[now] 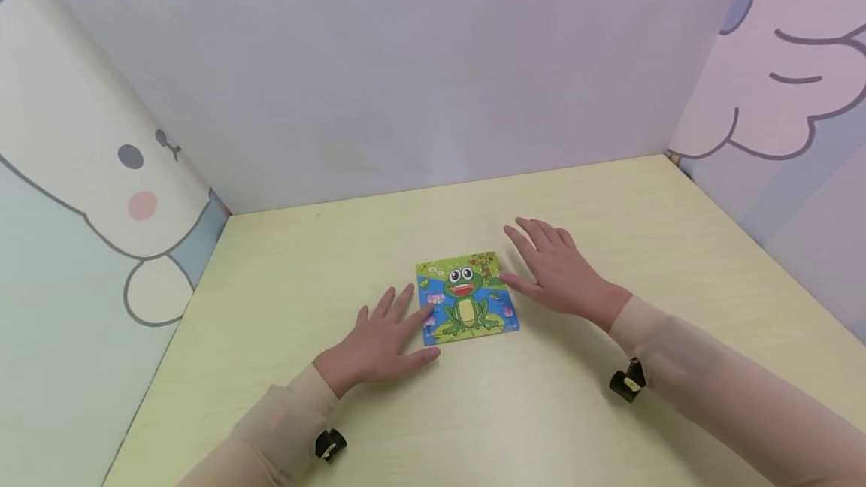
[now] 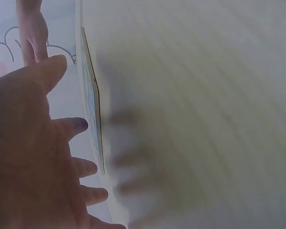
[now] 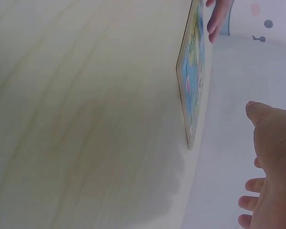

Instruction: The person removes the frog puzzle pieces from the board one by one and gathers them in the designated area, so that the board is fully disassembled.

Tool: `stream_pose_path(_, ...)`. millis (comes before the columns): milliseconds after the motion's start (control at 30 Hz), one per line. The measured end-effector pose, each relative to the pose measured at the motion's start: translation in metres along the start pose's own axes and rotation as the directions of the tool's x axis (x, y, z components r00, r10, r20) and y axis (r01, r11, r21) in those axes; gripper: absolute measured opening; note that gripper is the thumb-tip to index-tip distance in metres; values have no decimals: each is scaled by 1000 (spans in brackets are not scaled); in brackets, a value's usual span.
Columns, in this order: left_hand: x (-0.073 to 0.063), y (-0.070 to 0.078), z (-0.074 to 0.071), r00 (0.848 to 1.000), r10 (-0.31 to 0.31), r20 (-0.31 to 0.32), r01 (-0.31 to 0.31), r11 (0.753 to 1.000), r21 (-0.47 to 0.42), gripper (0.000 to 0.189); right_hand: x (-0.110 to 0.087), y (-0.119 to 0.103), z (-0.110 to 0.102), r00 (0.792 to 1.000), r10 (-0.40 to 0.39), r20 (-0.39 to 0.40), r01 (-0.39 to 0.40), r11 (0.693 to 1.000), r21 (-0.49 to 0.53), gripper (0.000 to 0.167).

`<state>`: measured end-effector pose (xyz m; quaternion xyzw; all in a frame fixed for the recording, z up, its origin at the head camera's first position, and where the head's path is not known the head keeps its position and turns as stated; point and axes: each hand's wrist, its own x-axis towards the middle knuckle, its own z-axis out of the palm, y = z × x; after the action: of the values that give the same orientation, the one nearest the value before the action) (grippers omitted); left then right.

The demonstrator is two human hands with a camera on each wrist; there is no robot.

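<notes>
Two bare hands, holding nothing, flank a square frog board (image 1: 467,312) lying flat on a pale table (image 1: 325,269): the left hand (image 1: 379,344), fingers spread wide, at its 8 o'clock; the right hand (image 1: 564,276), thumb angled away from extended fingers, near its 3 o'clock. From above, the left index finger overlaps the board's edge; whether it touches I cannot tell. Open tabletop runs from the board at 12 o'clock to the back edge, below a grey wall (image 1: 433,81), and at 6 o'clock between two pale sleeves (image 1: 271,427). The head view shows the frog's face; the right wrist view adds the board's thin side and a gap between it and the thumb; the left wrist view, finger shadows (image 2: 133,160).
</notes>
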<state>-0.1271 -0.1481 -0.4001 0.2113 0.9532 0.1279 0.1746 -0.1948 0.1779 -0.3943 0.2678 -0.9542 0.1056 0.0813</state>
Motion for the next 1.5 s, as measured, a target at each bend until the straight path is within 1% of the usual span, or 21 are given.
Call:
stream_pose_path(367, -3, 1, -1, 1000, 7, 3, -7, 1000, -2, 77, 6, -4, -2, 1000, -20, -9, 20, 1000, -5, 83)
stream_pose_path(600, -7, 1, -1, 1000, 18, 1, -18, 999, 32, 77, 6, -7, -4, 999, -30, -15, 30, 1000, 1, 82)
stream_pose_path(767, -13, 3, 0, 999, 42, -11, -41, 998, 57, 78, 6, -8, -4, 999, -35, -9, 35, 999, 7, 83)
stream_pose_path(933, -21, 6, 6, 997, 78, -18, -76, 992, 97, 77, 7, -11, -4, 999, -41, 7, 41, 999, 13, 85)
stream_pose_path(1167, -35, 9, 13, 990, 139, -21, -136, 986, 99, 76, 15, -17, 1, 999, -43, 34, 42, 998, 38, 83)
stream_pose_path(1300, -39, 11, 15, 988, 156, -19, -153, 983, 99, 76, 20, -22, 4, 998, -37, 57, 33, 998, 62, 80)
stream_pose_path(1500, -41, 12, 15, 985, 169, -12, -167, 980, 105, 76, 30, -33, 8, 995, -55, 85, 46, 994, 102, 73)
